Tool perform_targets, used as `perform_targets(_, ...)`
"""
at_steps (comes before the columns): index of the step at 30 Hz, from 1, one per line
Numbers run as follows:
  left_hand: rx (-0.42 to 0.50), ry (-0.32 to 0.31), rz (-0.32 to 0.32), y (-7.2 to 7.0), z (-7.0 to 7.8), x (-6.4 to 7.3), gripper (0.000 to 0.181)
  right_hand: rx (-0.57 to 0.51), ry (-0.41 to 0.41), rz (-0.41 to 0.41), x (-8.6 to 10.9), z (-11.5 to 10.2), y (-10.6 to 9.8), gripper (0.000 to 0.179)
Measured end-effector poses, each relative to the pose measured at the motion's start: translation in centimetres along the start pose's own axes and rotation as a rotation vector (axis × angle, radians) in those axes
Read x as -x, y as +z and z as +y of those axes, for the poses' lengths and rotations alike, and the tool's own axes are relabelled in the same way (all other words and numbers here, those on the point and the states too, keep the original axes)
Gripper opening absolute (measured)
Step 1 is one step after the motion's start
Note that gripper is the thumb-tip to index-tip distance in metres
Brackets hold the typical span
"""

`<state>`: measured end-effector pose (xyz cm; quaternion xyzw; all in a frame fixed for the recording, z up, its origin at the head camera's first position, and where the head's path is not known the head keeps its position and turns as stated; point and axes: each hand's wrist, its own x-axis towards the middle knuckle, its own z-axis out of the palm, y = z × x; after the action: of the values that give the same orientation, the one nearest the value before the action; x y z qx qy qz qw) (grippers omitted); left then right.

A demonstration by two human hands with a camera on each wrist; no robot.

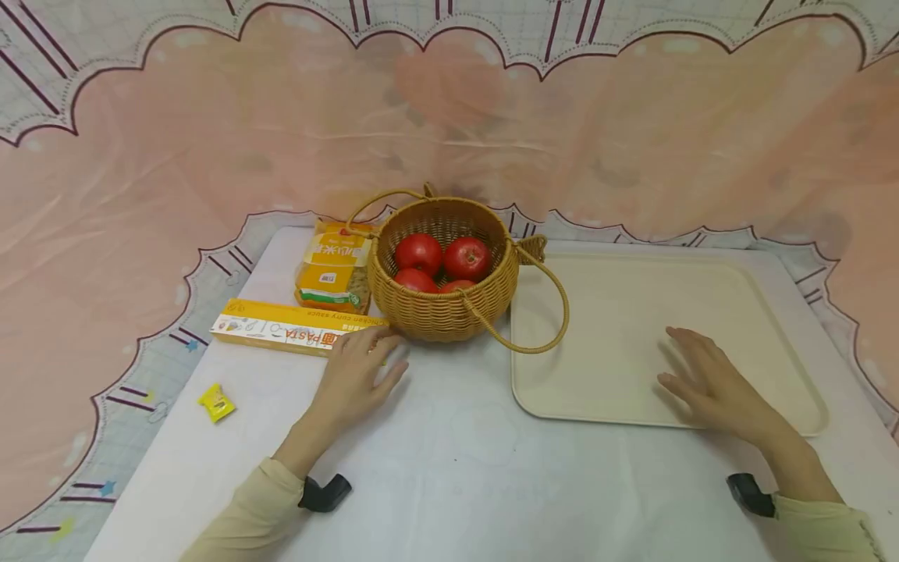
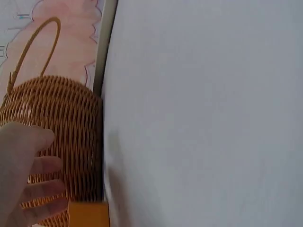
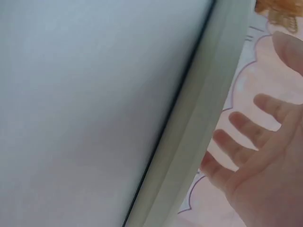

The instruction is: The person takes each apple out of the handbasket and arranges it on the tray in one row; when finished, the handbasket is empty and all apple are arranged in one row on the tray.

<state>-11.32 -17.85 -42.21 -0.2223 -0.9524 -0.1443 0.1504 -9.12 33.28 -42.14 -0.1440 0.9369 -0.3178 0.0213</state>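
A round wicker basket [image 1: 442, 316] with two looped handles stands at the back middle of the table, several red apples [image 1: 467, 259] inside it. My left hand [image 1: 357, 376] is just in front of it, fingers spread loosely and holding nothing. Its fingertips overlap the right end of a yellow and white pasta box [image 1: 270, 326]. In the left wrist view, the basket's woven side [image 2: 71, 137] lies just beyond the fingers. Over the front right part of a cream tray [image 1: 597, 375], my right hand [image 1: 712, 382] hovers with relaxed, parted fingers and nothing in its grasp.
A yellow food packet [image 1: 330, 269] stands behind the pasta box, beside the basket. One small yellow wrapped candy [image 1: 217, 403] lies at the left of the white table [image 1: 456, 476]. The basket's front handle [image 1: 558, 316] hangs over the tray's left edge. A patterned pink curtain [image 1: 597, 140] hangs behind.
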Motion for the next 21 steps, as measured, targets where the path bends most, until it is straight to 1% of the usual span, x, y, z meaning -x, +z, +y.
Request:
perform_targets(2,0.037,0.039,0.005,0.3,0.6,-0.1,0.034,-0.018,-0.031,0.011,-0.3,-0.3,0.3,0.069)
perform_targets(4,0.081,0.074,0.003,0.7,1.2,-0.3,0.031,-0.018,-0.078,0.036,-0.7,-0.6,0.7,0.066)
perform_targets(9,0.196,0.132,0.017,2.0,2.3,-0.8,0.025,-0.015,-0.187,0.097,-1.6,-1.4,1.6,0.058)
perform_targets(12,0.248,0.154,0.02,2.6,3.1,-1.3,0.022,-0.04,-0.215,0.102,-2.0,-1.8,1.9,0.056)
perform_targets(15,0.285,0.171,0.013,3.0,3.8,-1.6,0.021,-0.059,-0.226,0.104,-2.3,-2.1,2.1,0.055)
perform_targets(19,0.298,0.18,0.008,3.4,4.4,-1.9,0.019,-0.061,-0.254,0.12,-2.8,-2.4,2.3,0.053)
perform_targets(21,0.302,0.176,-0.001,3.7,4.6,-1.9,0.018,-0.068,-0.282,0.134,-3.0,-2.5,2.4,0.053)
